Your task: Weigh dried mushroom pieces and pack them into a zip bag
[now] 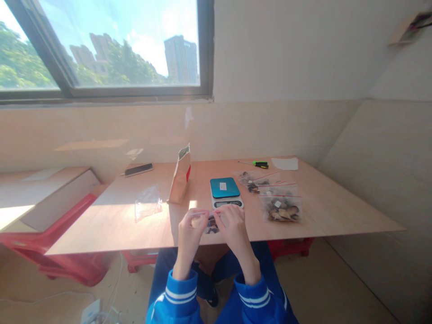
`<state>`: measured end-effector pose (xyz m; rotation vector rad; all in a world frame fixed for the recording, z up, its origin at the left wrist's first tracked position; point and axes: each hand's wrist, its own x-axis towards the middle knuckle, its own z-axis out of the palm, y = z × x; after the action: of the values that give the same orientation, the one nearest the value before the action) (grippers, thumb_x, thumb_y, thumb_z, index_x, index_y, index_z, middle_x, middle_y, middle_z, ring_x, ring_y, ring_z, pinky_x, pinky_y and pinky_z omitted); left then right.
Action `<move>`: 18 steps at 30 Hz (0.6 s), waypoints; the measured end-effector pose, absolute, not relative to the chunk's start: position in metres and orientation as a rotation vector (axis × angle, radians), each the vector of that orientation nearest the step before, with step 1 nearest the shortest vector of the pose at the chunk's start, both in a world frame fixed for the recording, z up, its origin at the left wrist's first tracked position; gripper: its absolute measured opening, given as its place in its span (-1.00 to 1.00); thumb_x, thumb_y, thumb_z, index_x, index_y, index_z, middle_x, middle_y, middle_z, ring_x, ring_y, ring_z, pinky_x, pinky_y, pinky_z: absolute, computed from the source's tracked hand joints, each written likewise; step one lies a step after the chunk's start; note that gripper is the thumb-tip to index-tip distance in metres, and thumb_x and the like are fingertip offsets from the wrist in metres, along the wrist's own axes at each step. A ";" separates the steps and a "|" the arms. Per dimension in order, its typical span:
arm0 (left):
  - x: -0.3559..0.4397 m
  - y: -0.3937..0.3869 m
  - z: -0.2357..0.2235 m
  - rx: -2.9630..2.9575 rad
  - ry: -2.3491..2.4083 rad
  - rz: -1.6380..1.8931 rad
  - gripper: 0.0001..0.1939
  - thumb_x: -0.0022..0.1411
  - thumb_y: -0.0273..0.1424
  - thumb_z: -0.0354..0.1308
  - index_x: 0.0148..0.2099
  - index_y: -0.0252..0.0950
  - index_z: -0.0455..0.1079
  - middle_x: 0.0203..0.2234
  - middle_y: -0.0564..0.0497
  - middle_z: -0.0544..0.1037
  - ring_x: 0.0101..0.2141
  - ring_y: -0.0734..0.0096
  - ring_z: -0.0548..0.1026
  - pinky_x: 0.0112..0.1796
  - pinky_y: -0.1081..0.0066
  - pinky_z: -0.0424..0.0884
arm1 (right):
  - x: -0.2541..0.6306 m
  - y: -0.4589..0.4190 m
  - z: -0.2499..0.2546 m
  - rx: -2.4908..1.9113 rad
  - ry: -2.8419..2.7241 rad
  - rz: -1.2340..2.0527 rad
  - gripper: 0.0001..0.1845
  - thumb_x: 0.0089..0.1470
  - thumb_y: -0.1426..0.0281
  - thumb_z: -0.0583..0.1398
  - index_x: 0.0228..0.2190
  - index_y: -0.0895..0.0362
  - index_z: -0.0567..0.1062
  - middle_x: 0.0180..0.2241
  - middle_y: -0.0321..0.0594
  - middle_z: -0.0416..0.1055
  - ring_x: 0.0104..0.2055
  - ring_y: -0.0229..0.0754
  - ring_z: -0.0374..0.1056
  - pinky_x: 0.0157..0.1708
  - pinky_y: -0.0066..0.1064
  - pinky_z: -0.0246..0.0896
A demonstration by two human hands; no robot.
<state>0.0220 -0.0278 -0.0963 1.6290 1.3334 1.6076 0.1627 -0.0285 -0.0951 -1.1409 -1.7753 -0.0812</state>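
Pinching the top edge of a small clear zip bag (212, 223) between them, the left hand (189, 234) and the right hand (234, 229) are held close together at the near edge of the wooden table (337, 211), fingers of both closed on the bag's strip — the left at its left end, the right at its right end. Dark pieces show through the plastic in the lower part of the bag, which hangs between the two hands just in front of a small kitchen scale (225, 192) with a teal platform and a white label on top. Both wrists come out of blue sleeves (182, 297) with white stripes at the cuffs. Right of the scale lie several more clear bags of dark dried pieces (281, 208), overlapping one another, with red lines along their tops. Beyond them, towards the far edge, rest a green-handled tool (259, 164) and a white sheet of paper (285, 163). Left of the scale a tan paper pouch (181, 175) with a red patch stands upright with its top open, and further left a stack of empty clear bags (147, 203) lies flat in the sunlight. A phone (138, 169) lies near the far left corner — well apart from the hands. Under the table red plastic crates (67, 265) show.
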 end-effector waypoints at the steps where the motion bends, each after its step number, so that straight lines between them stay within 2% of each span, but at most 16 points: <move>1: 0.022 -0.028 -0.096 1.626 1.335 1.611 -0.87 0.14 -0.32 0.22 -0.34 -0.27 0.51 -0.39 -0.02 0.62 -0.32 0.31 0.57 -0.28 0.35 0.48 | 0.162 -0.029 -0.095 -1.140 -1.770 -0.078 -0.90 0.21 0.40 0.12 -0.35 0.10 0.43 -0.37 -0.26 0.47 -0.25 -0.14 0.33 -0.12 -0.27 0.08; 8: 0.018 -0.027 -0.097 1.637 1.257 1.592 -0.85 0.16 -0.29 0.21 -0.30 -0.26 0.52 -0.35 -0.03 0.62 -0.29 0.31 0.57 -0.26 0.35 0.49 | 0.164 -0.029 -0.093 -1.118 -1.744 -0.030 -0.92 0.20 0.39 0.14 -0.28 0.07 0.46 -0.31 -0.25 0.51 -0.21 -0.15 0.37 -0.09 -0.25 0.10; 18: 0.019 -0.030 -0.094 1.657 1.261 1.531 -0.85 0.17 -0.29 0.21 -0.30 -0.27 0.51 -0.36 -0.02 0.62 -0.29 0.32 0.58 -0.26 0.36 0.48 | 0.163 -0.032 -0.089 -1.100 -1.781 -0.022 -0.96 0.15 0.44 0.17 -0.36 0.09 0.43 -0.37 -0.27 0.47 -0.24 -0.14 0.35 -0.07 -0.24 0.09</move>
<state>0.0195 -0.0302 -0.0940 1.6570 1.2611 1.5310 0.1630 -0.0320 -0.0890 -1.1004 -1.7810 -0.0215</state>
